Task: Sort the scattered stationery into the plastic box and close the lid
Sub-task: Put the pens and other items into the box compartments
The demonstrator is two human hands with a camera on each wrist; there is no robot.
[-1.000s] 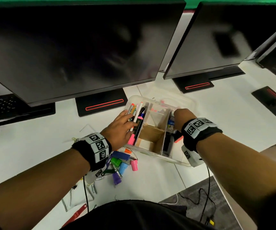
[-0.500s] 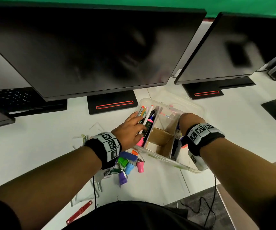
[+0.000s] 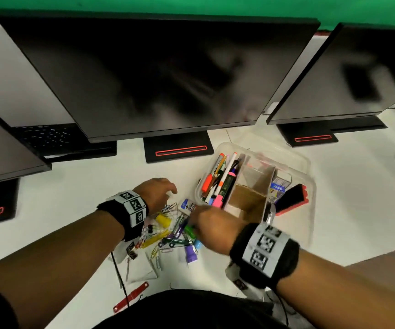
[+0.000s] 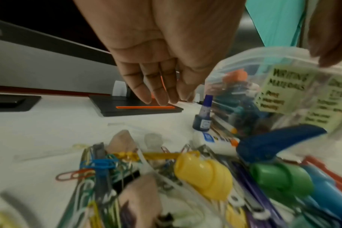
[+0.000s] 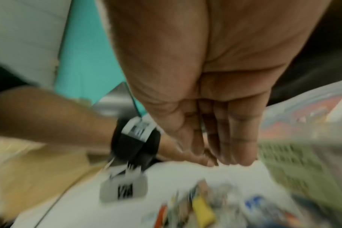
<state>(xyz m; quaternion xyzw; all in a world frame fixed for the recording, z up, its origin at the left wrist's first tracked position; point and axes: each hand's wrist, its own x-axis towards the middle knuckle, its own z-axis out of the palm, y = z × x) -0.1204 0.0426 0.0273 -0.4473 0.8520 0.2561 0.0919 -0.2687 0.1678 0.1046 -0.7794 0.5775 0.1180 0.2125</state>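
A person stands at a white desk (image 3: 78, 210) with dark screens in front of them. The clear plastic box (image 3: 308, 186) sits on the desk, open, a bit to the right. Its left part is full of pens and markers (image 3: 218, 184), the brown middle parts look empty, and the right part holds some small packs and a black and red thing. No lid is on the box; something clear lies just behind it, but I cannot tell if that is the lid. Just beside the box, on the near left, lies a messy pile of clips (image 3: 168, 233): paper clips, big bright clips in yellow, green and purple, and a small white glue bottle (image 3: 187, 207). The left hand (image 3: 157, 193) hangs over the far side of the pile, its fingers straight and close together, holding nothing. The right hand (image 3: 212, 227) reaches over the near side of the pile, right by the box; its fingers look straight and pressed together too, but the picture is blurry, so I cannot be sure. I think the pens are done and the clips come next. The next move needs the fingers to scoop or pinch a bunch of these tiny, slippery things and drop them in an empty part. Some could slip out or stay tangled.
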